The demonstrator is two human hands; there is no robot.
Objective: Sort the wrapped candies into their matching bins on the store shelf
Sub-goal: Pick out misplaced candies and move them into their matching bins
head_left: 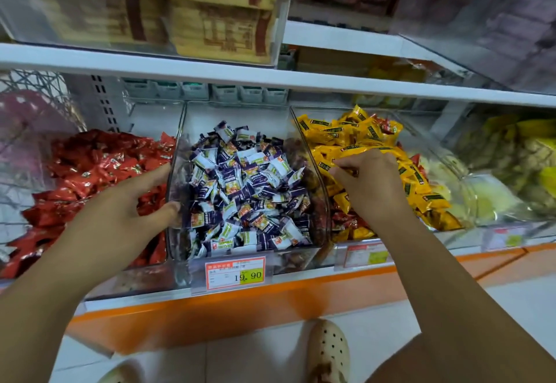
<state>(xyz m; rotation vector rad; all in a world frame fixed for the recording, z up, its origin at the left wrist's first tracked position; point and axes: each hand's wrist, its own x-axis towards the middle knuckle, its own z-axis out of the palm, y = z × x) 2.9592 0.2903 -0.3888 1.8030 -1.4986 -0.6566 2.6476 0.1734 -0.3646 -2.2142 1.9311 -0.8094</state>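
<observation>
Head view: mostly sorted, red strays (346, 221) left near in yellow bin (296, 120); left hand (135, 205) spread over red candies (96, 160), right hand (373, 190) pinching a candy (352, 171).

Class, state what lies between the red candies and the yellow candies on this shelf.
In the head view, a clear bin of purple-and-white candies sits between the red candies and yellow candies.

**Arms out, one hand at each side of the middle bin**

The left hand (135, 202) reaches to the left wall of the clear plastic bin of purple-and-white wrapped candies (237, 114), fingers extended and thumb tip at that wall. The right hand (371, 185), just right of the bin, is knuckles up, its curled fingers pinching among yellow foil-wrapped candies (340, 138). Both forearms are bare.
</observation>
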